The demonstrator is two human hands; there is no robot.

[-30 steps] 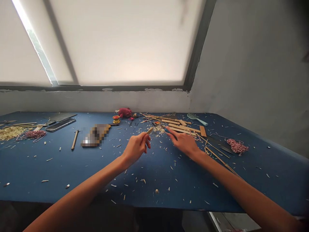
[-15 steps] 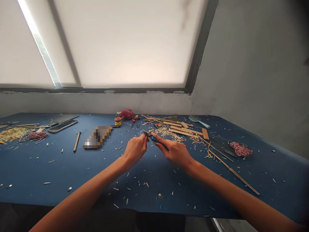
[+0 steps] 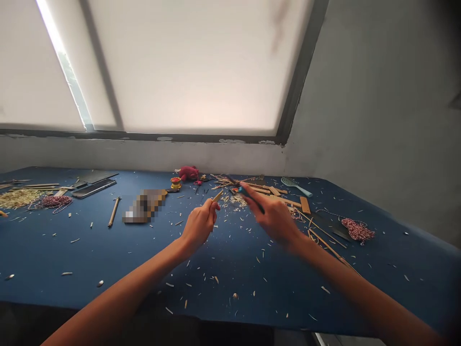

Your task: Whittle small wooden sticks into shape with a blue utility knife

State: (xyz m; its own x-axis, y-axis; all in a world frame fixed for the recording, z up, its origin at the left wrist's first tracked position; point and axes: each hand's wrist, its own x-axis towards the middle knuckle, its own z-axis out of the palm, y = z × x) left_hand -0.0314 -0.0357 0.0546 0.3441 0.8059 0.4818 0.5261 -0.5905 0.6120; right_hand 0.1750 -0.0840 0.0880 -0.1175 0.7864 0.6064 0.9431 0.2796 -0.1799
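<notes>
In front of me, my left hand (image 3: 200, 222) is closed around a small bamboo piece (image 3: 217, 196), whose pale pointed end sticks up past the thumb. My right hand (image 3: 275, 216) grips a knife by its blue and black handle (image 3: 252, 198). The dark blade (image 3: 232, 179) points up and to the left, apart from the bamboo, and is slightly blurred. Pale shavings (image 3: 236, 203) lie on the blue table between and behind the hands.
Bamboo strips (image 3: 273, 191), a hairbrush (image 3: 297, 185) and red-and-white string (image 3: 357, 229) lie to the right. A dark pink toy (image 3: 188, 172) sits at the back. On the left are a short stick (image 3: 114, 211), a phone (image 3: 94, 188) and a shavings pile (image 3: 21, 198).
My right hand has lifted the knife up and to the right, away from the bamboo piece. The left hand has shifted slightly and the bamboo tip now shows.
</notes>
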